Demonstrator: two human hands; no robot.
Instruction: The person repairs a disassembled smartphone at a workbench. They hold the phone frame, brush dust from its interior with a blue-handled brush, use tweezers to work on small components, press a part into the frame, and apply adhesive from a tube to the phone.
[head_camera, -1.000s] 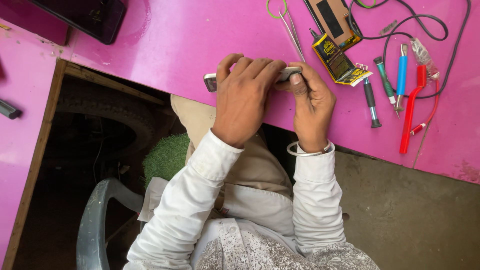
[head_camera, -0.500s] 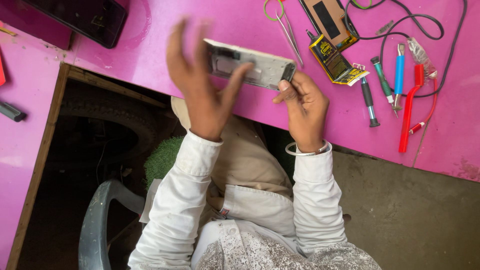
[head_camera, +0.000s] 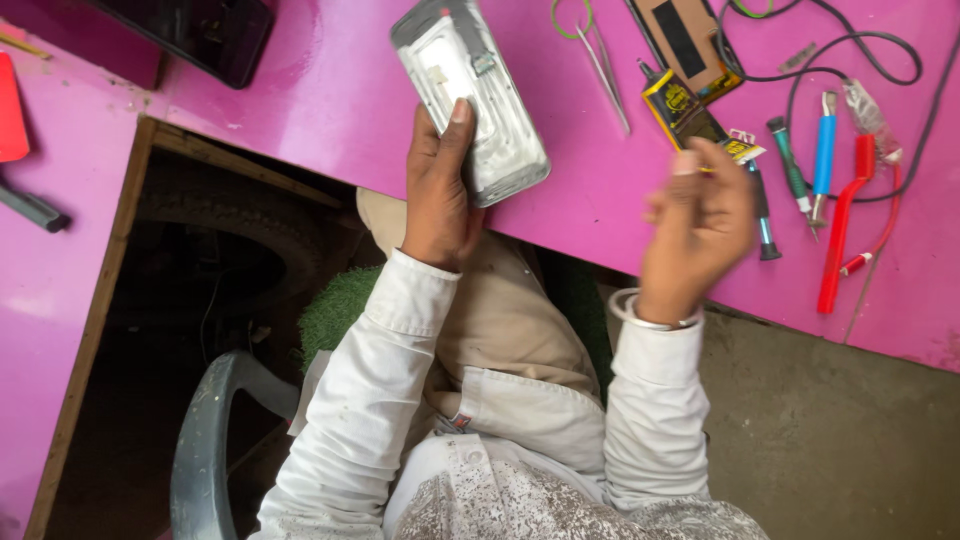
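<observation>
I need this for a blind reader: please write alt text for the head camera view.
Over a pink table, the left hand holds an opened silver phone body, inside facing up. The blurred right hand hovers near a small glue tube, screwdrivers and tweezers.

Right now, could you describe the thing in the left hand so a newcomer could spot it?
On the pink table, find the left hand at its front edge. It holds a silver opened phone shell, the one flat rectangle lifted off the table.
</observation>
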